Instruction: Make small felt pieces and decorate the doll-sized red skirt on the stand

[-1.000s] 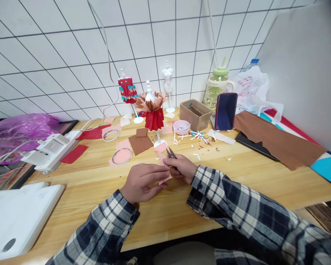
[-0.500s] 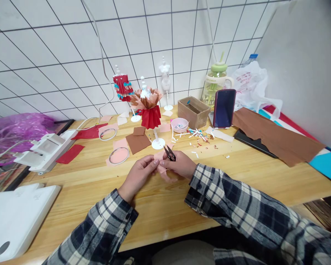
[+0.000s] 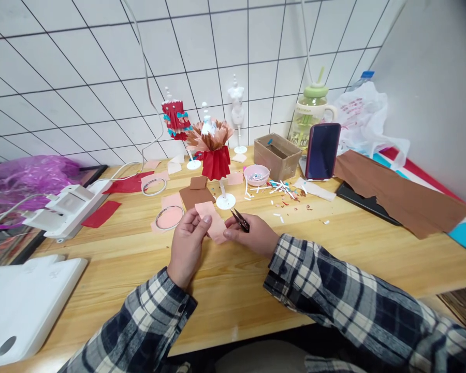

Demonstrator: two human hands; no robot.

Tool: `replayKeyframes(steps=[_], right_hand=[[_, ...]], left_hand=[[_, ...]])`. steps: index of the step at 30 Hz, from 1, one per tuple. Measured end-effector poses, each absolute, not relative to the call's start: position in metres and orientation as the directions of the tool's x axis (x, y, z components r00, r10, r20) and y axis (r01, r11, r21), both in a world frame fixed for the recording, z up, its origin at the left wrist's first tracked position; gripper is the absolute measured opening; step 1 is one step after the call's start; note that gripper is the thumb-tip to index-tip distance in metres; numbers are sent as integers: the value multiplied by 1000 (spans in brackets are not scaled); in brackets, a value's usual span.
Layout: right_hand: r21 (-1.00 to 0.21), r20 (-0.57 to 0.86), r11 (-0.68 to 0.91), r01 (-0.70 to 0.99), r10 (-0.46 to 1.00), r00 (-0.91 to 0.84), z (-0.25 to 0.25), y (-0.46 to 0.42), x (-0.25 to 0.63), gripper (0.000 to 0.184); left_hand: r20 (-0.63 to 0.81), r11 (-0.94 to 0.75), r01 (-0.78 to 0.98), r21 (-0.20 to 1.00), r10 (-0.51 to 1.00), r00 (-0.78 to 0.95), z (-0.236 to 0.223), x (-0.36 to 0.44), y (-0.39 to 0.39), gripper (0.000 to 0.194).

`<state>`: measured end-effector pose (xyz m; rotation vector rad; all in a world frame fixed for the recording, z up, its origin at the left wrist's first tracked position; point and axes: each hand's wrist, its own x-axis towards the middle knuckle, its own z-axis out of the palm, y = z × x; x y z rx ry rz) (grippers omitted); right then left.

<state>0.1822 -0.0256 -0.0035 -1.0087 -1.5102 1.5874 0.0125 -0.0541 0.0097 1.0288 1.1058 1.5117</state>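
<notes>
My left hand [image 3: 188,243] pinches the left side of a pink paper piece [image 3: 213,221], which is unfolded and slightly creased. At its right edge, my right hand [image 3: 254,234] touches the paper with thumb and fingertips. That same hand holds small dark thread snips [image 3: 241,220], blades pointing up and left. Just beyond the hands stands a mini mannequin [image 3: 226,201] on a white round base, dressed in a red pleated paper skirt [image 3: 216,163] with a brown and pink ruffled top. Brown paper squares [image 3: 196,197] and a ring on pink paper [image 3: 170,217] lie to the left.
Behind are a mannequin in red [image 3: 175,119] and a bare white one [image 3: 237,103]. A pink bowl [image 3: 256,175], cardboard box [image 3: 277,160], phone [image 3: 323,153] and green-lidded jug [image 3: 312,109] stand right of centre, near paper scraps. A power strip [image 3: 77,207] sits left.
The pink paper, bunched between my fingers before, is now spread out flat and raised. My left hand has turned more upright and moved slightly left. The view has shifted a little.
</notes>
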Motion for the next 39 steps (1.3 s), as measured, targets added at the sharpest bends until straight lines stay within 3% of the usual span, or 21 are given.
replayKeyframes(steps=[4, 7, 9, 11, 16, 20, 24, 28, 29, 32, 35, 39], right_hand=[[-998, -56, -38, 51, 912, -406, -4, -27, 181, 16], [-999, -22, -12, 30, 925, -380, -4, -26, 182, 18], [-1000, -1, 11, 29, 924, -383, -4, -26, 183, 19], [-998, 16, 38, 49, 921, -390, -4, -25, 183, 17], [-997, 18, 39, 63, 950, -312, -6, -20, 186, 10], [-992, 2, 24, 123, 984, -176, -9, -12, 190, 8], [-985, 2, 26, 169, 990, -138, -9, -9, 192, 11], [-951, 96, 76, 301, 994, 51, -1, -7, 198, 43], [-938, 91, 71, 339, 995, 44, 1, -7, 199, 47], [-920, 6, 66, 387, 988, -154, 4, -11, 200, 26], [-906, 8, 149, 397, 942, -335, 4, -21, 195, 41], [-880, 29, 230, 416, 899, -437, 4, -38, 187, 37]], left_hand=[[149, -208, -290, 934, 966, -213, 12, 18, -59, 41], [-37, 44, -420, 906, 999, 24, 8, 21, -60, 53], [-168, 230, -393, 890, 968, 186, 4, 22, -60, 54], [-225, 292, -305, 906, 945, 238, 0, 21, -59, 44], [-178, 194, -200, 960, 979, 95, -2, 13, -51, 26], [-104, 86, -207, 975, 992, -77, 1, 9, -48, 33], [-72, 55, -181, 982, 993, -90, 3, 9, -49, 42], [-9, 2, -106, 994, 998, -64, 4, 9, -51, 51], [11, -17, -90, 996, 998, -67, 5, 9, -52, 53], [50, -54, -43, 998, 994, -93, 7, 9, -53, 57], [64, -67, -20, 998, 991, -118, 8, 9, -52, 59], [78, -84, -40, 996, 990, -120, 7, 8, -50, 58]])
